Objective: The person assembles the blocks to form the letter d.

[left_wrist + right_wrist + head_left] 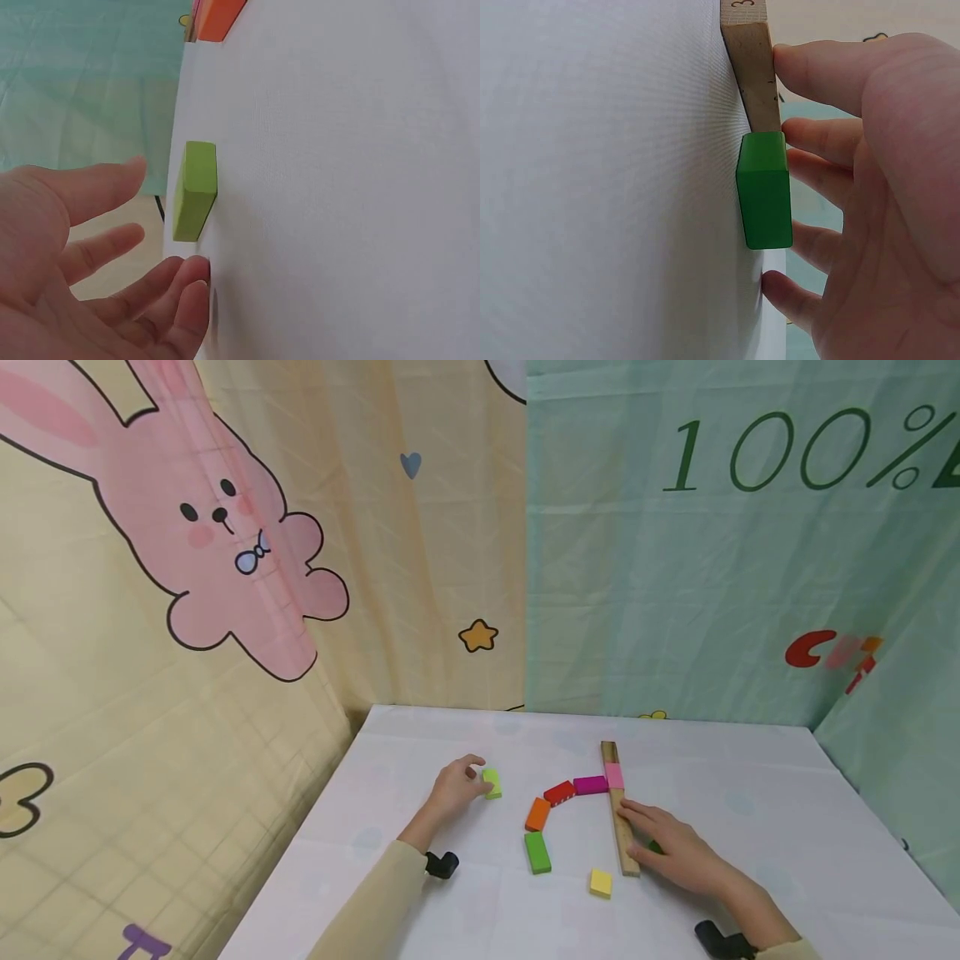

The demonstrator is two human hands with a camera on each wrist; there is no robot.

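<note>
The left hand [455, 789] is spreading loose fingers beside a light-green rectangular block [492, 777], left; the right hand [681, 853], fingers relaxed, is touching a long wooden strip [622, 837]; a white table's [442, 727] far edge is lying beyond.

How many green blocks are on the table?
3: a pale block near the left hand, a dark block beside the orange block, another dark block by the right hand. Others may be hidden.

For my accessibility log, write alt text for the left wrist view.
A person's left hand is close beside a light green block on a white surface. Part of an orange block shows at the top edge.
</note>
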